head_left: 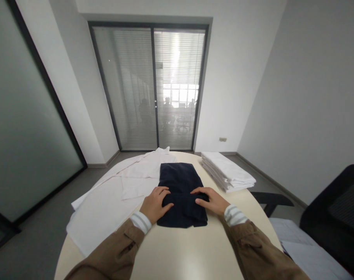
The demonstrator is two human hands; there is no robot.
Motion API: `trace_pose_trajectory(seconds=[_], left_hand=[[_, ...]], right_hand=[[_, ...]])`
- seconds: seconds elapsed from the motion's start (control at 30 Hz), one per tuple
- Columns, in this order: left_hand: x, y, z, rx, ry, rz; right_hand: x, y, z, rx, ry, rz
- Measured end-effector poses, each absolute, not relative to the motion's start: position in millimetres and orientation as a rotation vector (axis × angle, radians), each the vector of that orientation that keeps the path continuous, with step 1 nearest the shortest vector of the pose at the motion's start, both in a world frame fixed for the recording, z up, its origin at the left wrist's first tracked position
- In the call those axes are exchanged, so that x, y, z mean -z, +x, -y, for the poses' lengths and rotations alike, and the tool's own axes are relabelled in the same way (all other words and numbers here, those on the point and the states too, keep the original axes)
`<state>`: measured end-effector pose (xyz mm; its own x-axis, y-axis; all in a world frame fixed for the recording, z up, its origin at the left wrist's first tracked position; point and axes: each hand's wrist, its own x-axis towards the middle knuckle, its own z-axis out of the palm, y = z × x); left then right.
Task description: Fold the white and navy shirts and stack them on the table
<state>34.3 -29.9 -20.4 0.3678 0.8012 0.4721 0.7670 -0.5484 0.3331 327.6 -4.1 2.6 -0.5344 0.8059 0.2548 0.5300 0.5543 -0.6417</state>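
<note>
A dark navy garment point(181, 175) lies folded into a rough rectangle on the table; its exact kind does not show. A crease runs across it between my two hands. My left hand point(157, 204) rests on its left side, thumb and fingers apart and pointing inward. On the opposite side, my right hand point(212, 200) touches the cloth with its fingers extended and its thumb apart from them. Left of the garment, a white shirt point(106, 206) is spread out, its collar at the far edge.
A stack of folded white cloth point(228, 171) sits at the table's right far edge. The round cream table point(182, 256) has a curved rim. At right stands a black chair point(337, 206) with white cloth point(308, 249) on its seat. Beyond are glass doors with blinds point(177, 89).
</note>
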Motion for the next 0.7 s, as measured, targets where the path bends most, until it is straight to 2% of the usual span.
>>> trace_pose_trajectory(seconds=[0.17,0.37,0.53,0.7], left_hand=[[29,32,22,-1.131,2.329,-1.484],[19,34,28,-1.272,2.210,-1.311],[12,34,35,-1.206,2.431,-1.091],[20,33,27,-1.151,2.505,-1.196]], right_hand=[[9,339,5,-0.732,-1.126,2.238],[17,335,-5,-0.580,-1.163,2.279],[10,332,-5,-0.591,-1.161,2.155],[8,333,-4,-0.598,-1.124,2.134]])
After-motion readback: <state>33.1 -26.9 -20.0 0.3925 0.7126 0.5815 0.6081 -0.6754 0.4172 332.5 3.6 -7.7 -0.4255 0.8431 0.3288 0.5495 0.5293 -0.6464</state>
